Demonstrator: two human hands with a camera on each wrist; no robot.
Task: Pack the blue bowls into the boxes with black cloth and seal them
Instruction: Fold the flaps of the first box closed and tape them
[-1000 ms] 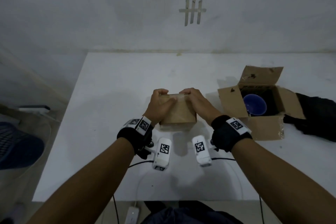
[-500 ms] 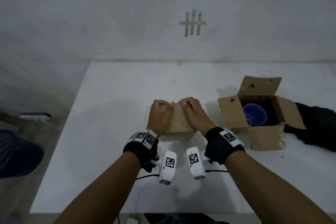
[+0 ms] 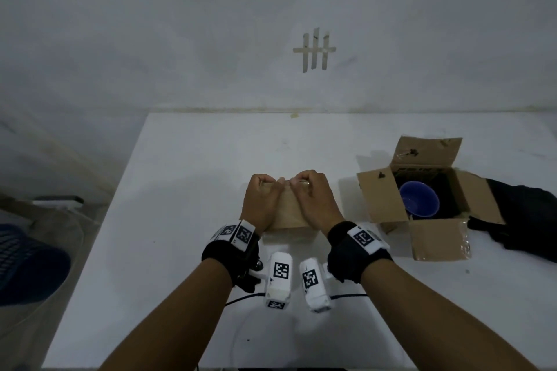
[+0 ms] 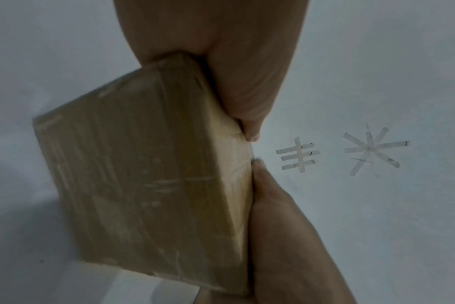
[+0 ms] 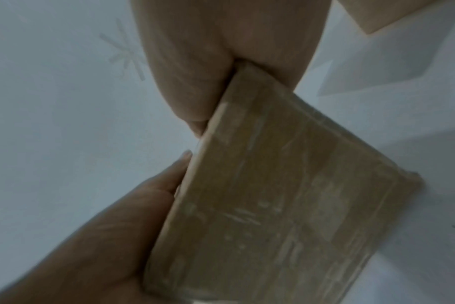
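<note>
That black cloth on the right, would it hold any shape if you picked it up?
Probably not. The black cloth lies crumpled beside the open box, so it likely droops. It looks soft and unlikely to slide or roll if nudged.

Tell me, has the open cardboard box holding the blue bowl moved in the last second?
No. The open cardboard box sits the same beside the black cloth; only the camera tilted.

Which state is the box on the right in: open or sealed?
Open. The right box has all four flaps folded outward, and a blue bowl shows inside on black cloth.
</note>
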